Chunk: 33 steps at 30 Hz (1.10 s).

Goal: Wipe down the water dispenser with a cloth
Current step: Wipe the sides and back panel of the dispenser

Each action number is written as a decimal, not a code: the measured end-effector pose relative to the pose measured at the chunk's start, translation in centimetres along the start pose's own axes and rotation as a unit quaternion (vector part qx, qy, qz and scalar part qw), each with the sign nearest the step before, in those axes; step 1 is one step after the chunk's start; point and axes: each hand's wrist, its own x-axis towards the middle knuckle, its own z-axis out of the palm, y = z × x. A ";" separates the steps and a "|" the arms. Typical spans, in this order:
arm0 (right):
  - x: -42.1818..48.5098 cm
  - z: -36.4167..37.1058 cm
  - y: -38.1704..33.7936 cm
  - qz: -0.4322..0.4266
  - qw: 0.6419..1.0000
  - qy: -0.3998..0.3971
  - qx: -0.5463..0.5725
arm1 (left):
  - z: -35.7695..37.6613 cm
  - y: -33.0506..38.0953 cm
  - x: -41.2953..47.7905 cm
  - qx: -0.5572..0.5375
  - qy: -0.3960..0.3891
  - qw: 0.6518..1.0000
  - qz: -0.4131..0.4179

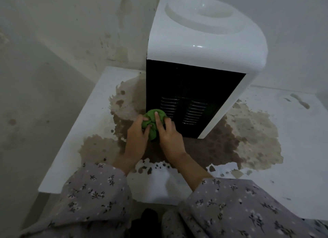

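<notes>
A white water dispenser [200, 34] stands on a white counter [85, 124], its black back panel with vent slots facing me. A bunched green cloth [152, 118] rests against the lower left corner of that black panel. My left hand [136, 136] grips the cloth from the left. My right hand [168, 133] holds it from the right, with the index finger stretched over the top of the cloth. Both hands are close together, right at the base of the dispenser.
The counter top has a large brown patch [248, 131] of worn or peeled surface around the dispenser. Stained walls [71, 34] close in at the left and behind. The counter's front edge [150, 198] is just before my floral sleeves.
</notes>
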 end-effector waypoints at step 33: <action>-0.4 1.7 2.1 -0.102 0.982 -0.161 -0.018 | 1.4 -3.3 -1.1 -0.029 -0.067 0.976 -0.207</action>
